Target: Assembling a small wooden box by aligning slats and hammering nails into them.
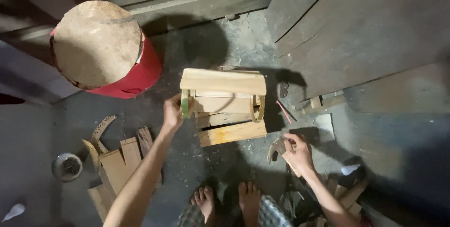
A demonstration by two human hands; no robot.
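A small wooden frame (224, 107) made of pale boards stands on the dusty floor in front of my bare feet (228, 201). My left hand (172, 112) grips its left side, next to a green round piece (185, 104) fixed there. To the right and nearer me, my right hand (297, 152) is closed on a hammer (274, 149), whose metal head points left toward the frame. A curved wooden ring (257, 109) sits on the frame's right side.
A red drum with a dusty round top (101, 46) stands at the back left. Wood offcuts (119, 159) lie at the left, a small tin (67, 166) beside them. Large dark boards (375, 30) lean at the right. More scraps (344, 192) lie near my right arm.
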